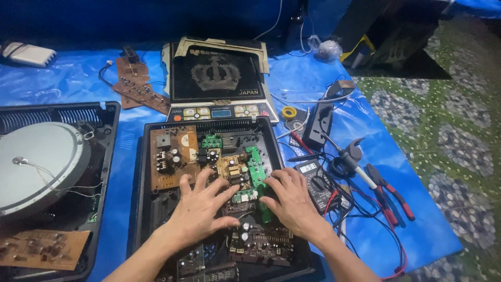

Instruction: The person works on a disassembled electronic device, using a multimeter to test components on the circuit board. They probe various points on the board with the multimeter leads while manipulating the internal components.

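Inside the open black plastic appliance casing, the left hand and right hand lie spread flat, fingers splayed, pressing the narrow green circuit board, apparently steadying it among brown boards.

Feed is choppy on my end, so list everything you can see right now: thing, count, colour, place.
open appliance case: 1, black, centre, holding circuit boards
green board: 1, green, inside the case between both hands
brown board: 1, brown, case's upper left
second open case: 1, black, left, with a round grey disc
loose boards: 2, brown, top left on sheet
top panel: 1, black, above the case
multimeter: 1, black, right of case
pliers: 1, red handles, right
tape roll: 1, yellow, upper right
plastic sheet: 1, blue, under everything
left hand: 1, flat on the boards
right hand: 1, flat beside the green board
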